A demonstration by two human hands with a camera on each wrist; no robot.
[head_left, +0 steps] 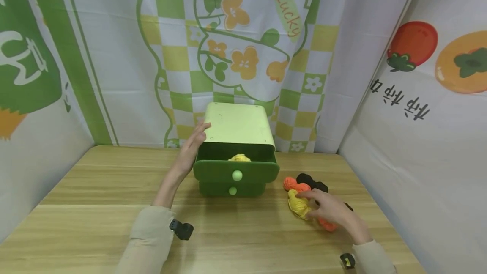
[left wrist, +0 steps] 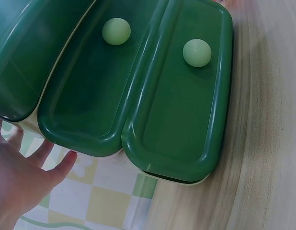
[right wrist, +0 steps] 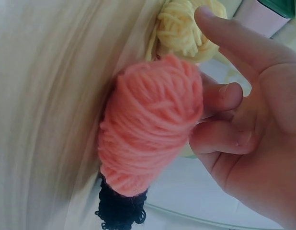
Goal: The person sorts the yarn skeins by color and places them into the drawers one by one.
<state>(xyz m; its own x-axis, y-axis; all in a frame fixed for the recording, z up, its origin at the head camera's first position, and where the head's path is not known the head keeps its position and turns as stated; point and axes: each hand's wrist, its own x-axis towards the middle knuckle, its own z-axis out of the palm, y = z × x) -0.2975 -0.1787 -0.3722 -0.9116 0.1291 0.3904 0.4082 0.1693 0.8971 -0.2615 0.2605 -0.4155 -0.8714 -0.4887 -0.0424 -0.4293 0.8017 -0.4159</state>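
A small cabinet (head_left: 239, 124) with a pale green top and dark green drawers stands on the table. Its upper drawer (head_left: 217, 171) is pulled out, with a yellow yarn ball (head_left: 240, 157) inside. Against the cabinet's left side rests my left hand (head_left: 190, 149), fingers extended; the left wrist view shows it beside the drawer fronts (left wrist: 179, 110). To the right, my right hand (head_left: 329, 208) reaches over a yellow yarn ball (head_left: 296, 204), thumb and index finger apart around it. An orange yarn ball (right wrist: 150, 122) lies by its curled lower fingers. Firm contact is not visible.
Another orange yarn ball (head_left: 293, 184) and a black yarn ball (head_left: 312, 182) lie behind the right hand. More black yarn (right wrist: 120, 206) shows below the near orange ball. Printed curtains (head_left: 243, 33) enclose the wooden table (head_left: 95, 198) at the back and sides.
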